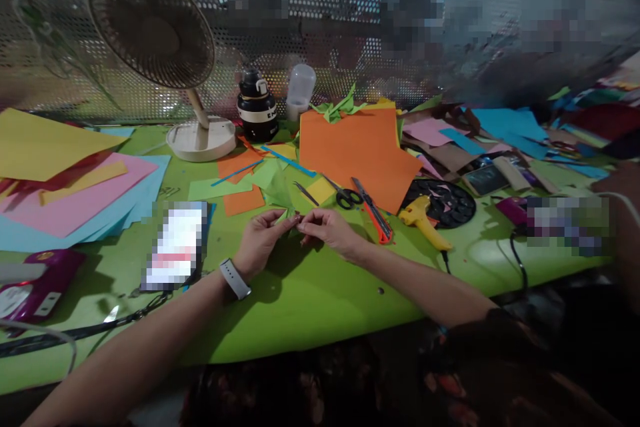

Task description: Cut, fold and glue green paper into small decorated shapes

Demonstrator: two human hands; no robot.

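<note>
Near the front middle of the green table, my left hand, with a pale watch band on its wrist, pinches a small folded piece of green paper. My right hand meets it fingertip to fingertip, thumb and fingers closed on a tiny reddish-brown bit that I cannot make out. Just beyond the hands lie tweezers and black-handled scissors. An orange-red utility knife is to the right of them. Farther right rests a yellow glue gun, partly over a round black tray.
A large orange sheet and paper scraps cover the table's back. At left are stacked coloured sheets, a lit phone and a purple device. A fan and a black bottle stand behind. Someone's arm shows far right.
</note>
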